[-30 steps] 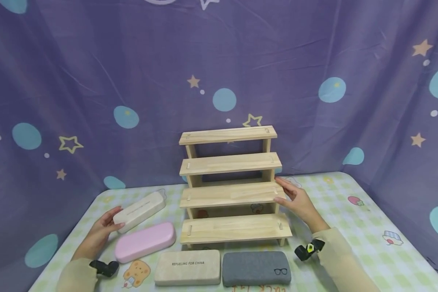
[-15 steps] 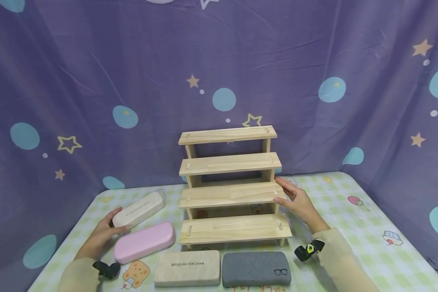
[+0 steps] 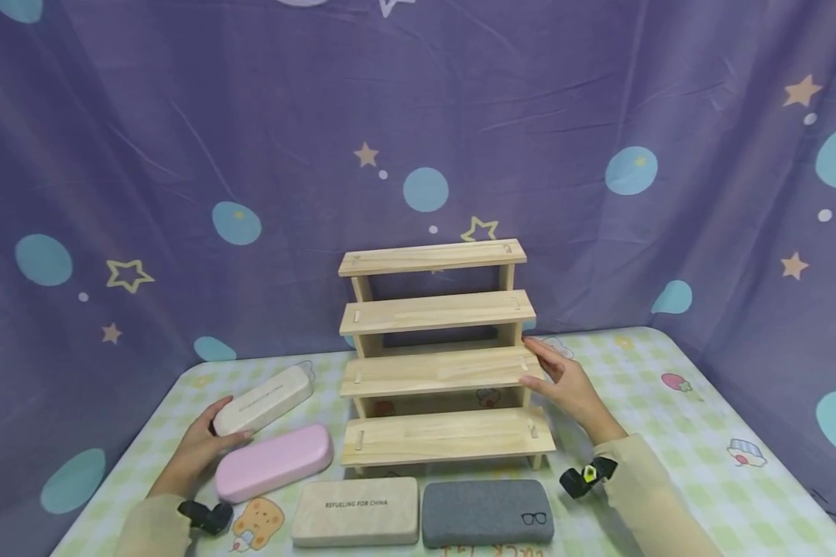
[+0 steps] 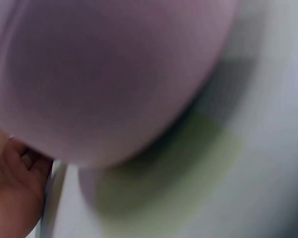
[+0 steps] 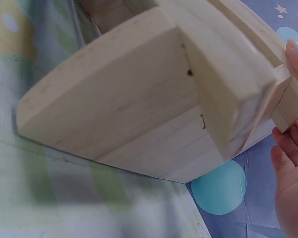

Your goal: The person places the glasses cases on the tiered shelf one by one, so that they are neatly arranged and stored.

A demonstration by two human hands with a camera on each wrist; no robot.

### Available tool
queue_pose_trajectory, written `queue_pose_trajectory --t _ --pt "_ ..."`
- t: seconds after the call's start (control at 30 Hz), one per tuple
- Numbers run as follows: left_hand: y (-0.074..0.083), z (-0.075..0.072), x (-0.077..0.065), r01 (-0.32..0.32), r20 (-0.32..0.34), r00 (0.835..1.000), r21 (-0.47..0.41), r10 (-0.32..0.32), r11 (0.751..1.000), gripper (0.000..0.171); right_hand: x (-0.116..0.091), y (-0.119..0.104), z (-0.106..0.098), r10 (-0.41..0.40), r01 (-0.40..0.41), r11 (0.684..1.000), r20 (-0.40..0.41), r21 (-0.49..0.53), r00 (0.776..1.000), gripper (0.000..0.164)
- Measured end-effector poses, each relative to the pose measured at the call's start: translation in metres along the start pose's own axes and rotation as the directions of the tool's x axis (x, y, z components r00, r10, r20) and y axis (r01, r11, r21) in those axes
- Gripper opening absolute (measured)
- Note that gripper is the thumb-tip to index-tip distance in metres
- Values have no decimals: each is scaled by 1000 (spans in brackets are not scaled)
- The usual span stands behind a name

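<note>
In the head view, a wooden four-step display stand (image 3: 443, 370) stands at the middle of the table. My right hand (image 3: 571, 391) pinches the right end of its second step from the bottom, thumb at the front edge and fingers behind. The right wrist view shows the stand's side panel (image 5: 124, 109) and that hand (image 5: 293, 168) at a step's end. My left hand (image 3: 195, 446) grips the near left end of an off-white glasses case (image 3: 265, 401), lying aslant on the table. Close beside is a pink glasses case (image 3: 275, 463), which fills much of the left wrist view.
A beige glasses case (image 3: 357, 512) with printed lettering and a grey glasses case (image 3: 488, 513) with a spectacles mark lie side by side before the stand. A checked cloth (image 3: 676, 433) covers the table. Behind it hangs a purple curtain (image 3: 306, 131).
My left hand has shifted slightly right and its thumb lies farther along the off-white glasses case's near side. The right hand keeps its hold on the stand, and the stand has not moved.
</note>
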State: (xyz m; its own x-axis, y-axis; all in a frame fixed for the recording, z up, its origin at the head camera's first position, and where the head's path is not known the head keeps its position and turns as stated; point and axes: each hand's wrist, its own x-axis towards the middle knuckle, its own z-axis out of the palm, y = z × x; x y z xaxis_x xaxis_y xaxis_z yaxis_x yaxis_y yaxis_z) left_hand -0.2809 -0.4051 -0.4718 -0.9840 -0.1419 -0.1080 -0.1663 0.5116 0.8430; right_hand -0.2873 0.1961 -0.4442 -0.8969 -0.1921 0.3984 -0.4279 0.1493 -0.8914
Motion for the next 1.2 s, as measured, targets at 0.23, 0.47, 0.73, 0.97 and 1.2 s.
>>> queue_pose_trajectory --t 0.23,0.47,0.73,0.97,1.2 --pt "-2 3 -2 -10 -76 997 57 14 998 106 0 1 0 0 0 1000 3 -4 1000 66" --pt "-1 1 -4 -4 -139 990 54 12 999 99 0 0 -1 2 -2 1000 2 3 1000 66" --pt "3 -11 -14 -172 -201 968 -106 148 979 78 0 1 0 -4 4 1000 7 12 1000 65" --pt "24 -28 -23 -231 -222 953 -101 204 968 68 0 2 0 -18 18 1000 6 12 1000 64" --pt "52 -34 -27 -268 -259 937 -109 233 957 63 0 4 0 -22 22 1000 0 9 1000 63"
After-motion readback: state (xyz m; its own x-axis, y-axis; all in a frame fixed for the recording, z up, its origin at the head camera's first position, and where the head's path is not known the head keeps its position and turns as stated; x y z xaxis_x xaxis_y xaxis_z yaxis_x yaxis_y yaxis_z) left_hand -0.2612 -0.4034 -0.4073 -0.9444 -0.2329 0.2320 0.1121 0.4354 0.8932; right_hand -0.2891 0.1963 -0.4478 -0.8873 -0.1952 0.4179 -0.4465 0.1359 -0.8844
